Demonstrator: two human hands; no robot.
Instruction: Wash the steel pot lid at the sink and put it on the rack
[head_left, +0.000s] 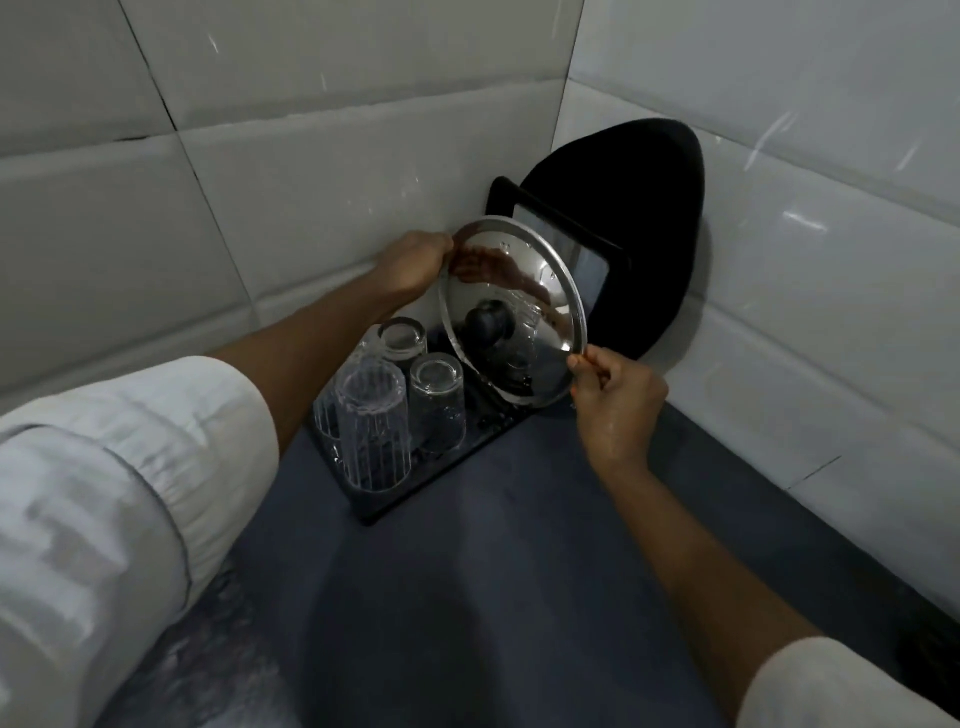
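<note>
The steel pot lid (540, 296), shiny with a black knob in its middle, stands tilted on edge at the back of the black drying rack (415, 493) in the tiled corner. My left hand (415, 260) grips the lid's upper left rim. At the lower right rim, my right hand (615, 395) pinches the edge with its fingertips. The lid's bottom edge rests on or just above the rack; I cannot tell which. The sink is out of view.
Three clear glasses (371, 421) stand upside down on the rack's front half. Behind the lid lean a black square tray (587, 249) and a large black round pan (639, 208) against the white tiled wall (260, 182). The dark grey counter (493, 571) stretches toward me.
</note>
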